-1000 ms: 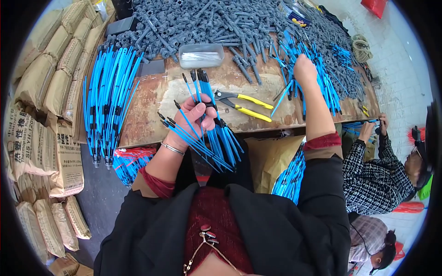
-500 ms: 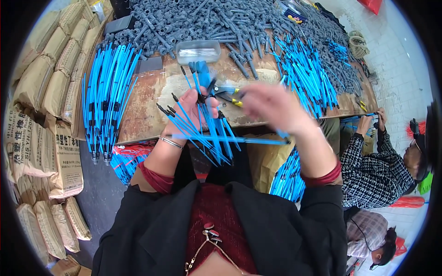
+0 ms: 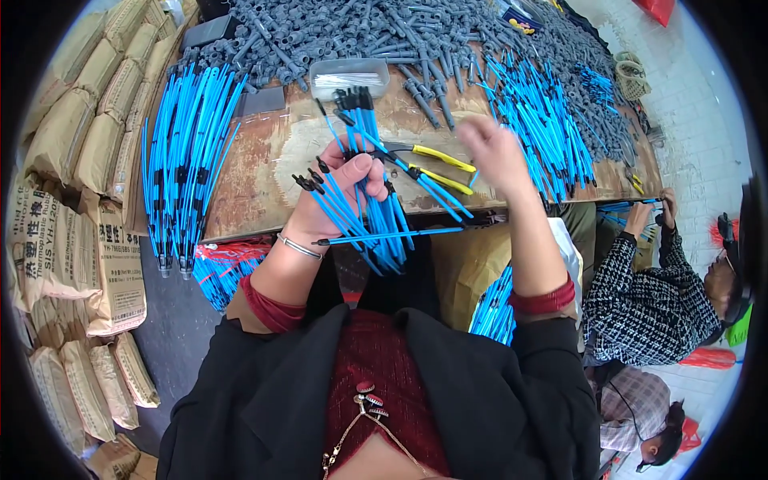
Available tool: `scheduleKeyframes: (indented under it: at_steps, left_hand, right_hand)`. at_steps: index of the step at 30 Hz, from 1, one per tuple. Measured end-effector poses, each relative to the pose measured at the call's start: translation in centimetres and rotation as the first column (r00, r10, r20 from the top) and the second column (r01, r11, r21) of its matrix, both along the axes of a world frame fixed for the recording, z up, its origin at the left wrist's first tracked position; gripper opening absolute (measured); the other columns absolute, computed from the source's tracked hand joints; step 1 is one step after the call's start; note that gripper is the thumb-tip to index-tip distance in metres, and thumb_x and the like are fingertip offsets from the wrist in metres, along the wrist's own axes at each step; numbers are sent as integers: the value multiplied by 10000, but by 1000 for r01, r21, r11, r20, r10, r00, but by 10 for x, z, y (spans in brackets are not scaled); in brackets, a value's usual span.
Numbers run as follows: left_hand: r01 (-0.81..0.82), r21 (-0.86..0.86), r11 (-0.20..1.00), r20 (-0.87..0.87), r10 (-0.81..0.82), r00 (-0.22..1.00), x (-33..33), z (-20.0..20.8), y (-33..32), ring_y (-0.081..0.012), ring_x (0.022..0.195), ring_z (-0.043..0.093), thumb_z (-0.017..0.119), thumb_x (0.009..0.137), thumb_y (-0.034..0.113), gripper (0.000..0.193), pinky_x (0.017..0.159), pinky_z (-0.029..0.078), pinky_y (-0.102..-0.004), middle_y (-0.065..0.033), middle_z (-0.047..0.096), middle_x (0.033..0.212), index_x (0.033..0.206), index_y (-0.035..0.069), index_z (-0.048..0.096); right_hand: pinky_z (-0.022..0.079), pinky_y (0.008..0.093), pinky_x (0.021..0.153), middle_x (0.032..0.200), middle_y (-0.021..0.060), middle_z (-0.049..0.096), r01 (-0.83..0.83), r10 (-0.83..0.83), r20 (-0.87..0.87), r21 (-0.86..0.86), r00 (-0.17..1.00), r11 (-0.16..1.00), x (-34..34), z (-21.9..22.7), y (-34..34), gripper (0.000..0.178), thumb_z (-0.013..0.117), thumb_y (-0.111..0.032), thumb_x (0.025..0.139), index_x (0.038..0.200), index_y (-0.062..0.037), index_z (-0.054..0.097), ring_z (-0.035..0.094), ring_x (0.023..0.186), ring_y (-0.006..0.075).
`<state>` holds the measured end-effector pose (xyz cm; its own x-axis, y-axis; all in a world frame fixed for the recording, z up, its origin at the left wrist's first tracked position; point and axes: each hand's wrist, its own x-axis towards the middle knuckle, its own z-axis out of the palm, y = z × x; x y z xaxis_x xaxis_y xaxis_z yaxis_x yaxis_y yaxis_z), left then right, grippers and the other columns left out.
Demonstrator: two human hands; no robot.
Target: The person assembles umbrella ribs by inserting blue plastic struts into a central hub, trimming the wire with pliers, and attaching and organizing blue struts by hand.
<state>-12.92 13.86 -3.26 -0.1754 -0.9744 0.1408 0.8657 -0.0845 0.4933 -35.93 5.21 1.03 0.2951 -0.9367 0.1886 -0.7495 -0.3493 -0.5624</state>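
My left hand [image 3: 346, 178] is closed around a bundle of thin blue rods [image 3: 388, 240] with black fittings and tips, held over the table's near edge. The rods fan out at several angles, and one blue rod [image 3: 400, 235] lies crosswise below the fingers. My right hand [image 3: 498, 156] is raised to the right of the bundle, apart from it; motion smears its fingers, so their grip is unclear. Between the hands, pliers with yellow handles [image 3: 444, 158] lie on the wooden table, partly covered by the rods.
Grey plastic fittings [image 3: 344, 32] are heaped at the back, behind a clear tray [image 3: 350, 80] of thin white sticks. Blue rod piles [image 3: 188, 152] [image 3: 536, 128] lie left and right. Brown sacks [image 3: 60, 144] stack at left. A co-worker [image 3: 652, 292] handles blue rods at right.
My right hand has moved up and back from near the bundle. The bundle in my left hand has shifted slightly; several rods now angle rightward over the pliers, whose handles show more fully.
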Motion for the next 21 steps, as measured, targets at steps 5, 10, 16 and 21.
scheduleKeyframes:
  at_steps: [5,10,16,21]
  left_hand:
    - [315,11,949,154,-313,937,28,24,28,-177,659,581,584,832,88,204,567,481,-294,-115,610,812,1022,48,520]
    - [79,9,997,321,-78,944,22,59,70,-185,682,605,574,833,67,182,611,503,-306,-115,626,816,1009,42,536]
    - [-148,91,985,452,92,887,17,26,28,-215,696,612,579,832,73,195,645,510,-342,-127,629,819,1022,44,543]
    - [19,90,996,368,-51,928,26,20,19,-215,737,623,610,823,96,210,704,522,-362,-102,632,856,1017,45,548]
  right_hand:
    - [479,418,763,927,177,629,320,-472,-463,-370,751,872,-45,-26,-44,359,553,-347,817,963,-23,600,600,839,341]
    - [475,455,789,977,199,620,405,-426,-608,-181,670,896,-54,-37,-66,295,497,-262,814,964,-32,605,594,911,362]
    - [469,477,774,942,222,614,383,-443,-593,-233,673,894,-52,-3,-70,277,449,-217,821,1012,-45,553,594,889,377]
    - [464,485,721,909,218,616,231,-498,-444,-528,745,817,-59,70,-65,269,390,-258,896,1036,-91,547,590,849,402]
